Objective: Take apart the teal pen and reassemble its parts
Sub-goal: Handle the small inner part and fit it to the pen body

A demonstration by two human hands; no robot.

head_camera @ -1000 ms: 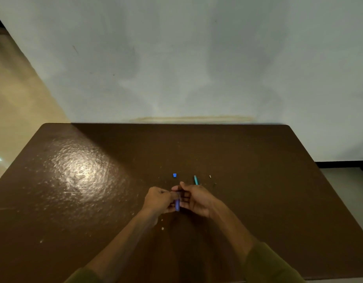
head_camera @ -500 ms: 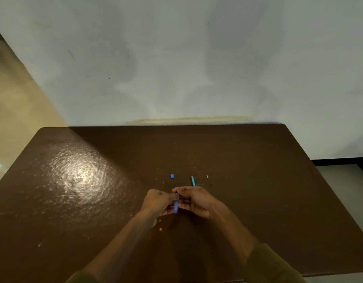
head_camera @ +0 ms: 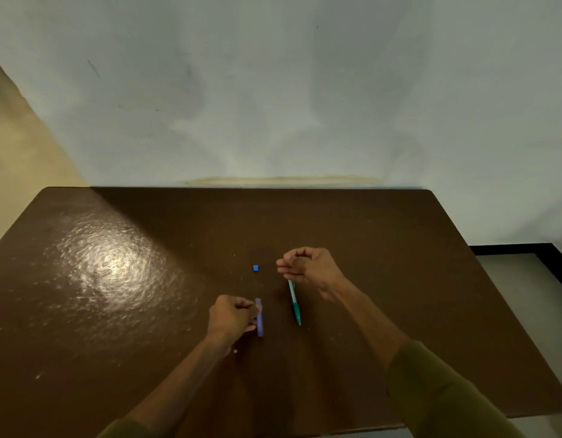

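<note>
My left hand point(head_camera: 233, 315) is shut on a pale purple-blue pen tube point(head_camera: 259, 317), which it holds upright-ish just above the table near the front middle. A slim teal pen part point(head_camera: 294, 303) lies on the brown table point(head_camera: 384, 248) to the right of the tube, pointing toward me. My right hand point(head_camera: 308, 267) hovers over that part's far end, and its fingers are curled with the thumb against the fingertips. Whether it pinches anything is too small to tell. A tiny blue piece point(head_camera: 256, 268) sits on the table just left of the right hand.
A small white speck point(head_camera: 235, 351) lies by my left wrist. A pale wall point(head_camera: 273, 105) rises right behind the table's far edge. The floor drops away past the table's left and right edges. Glare marks the left half of the tabletop.
My hands were joined around the tube and have separated. The right hand moved away and to the right, uncovering the teal part. The left hand kept the tube.
</note>
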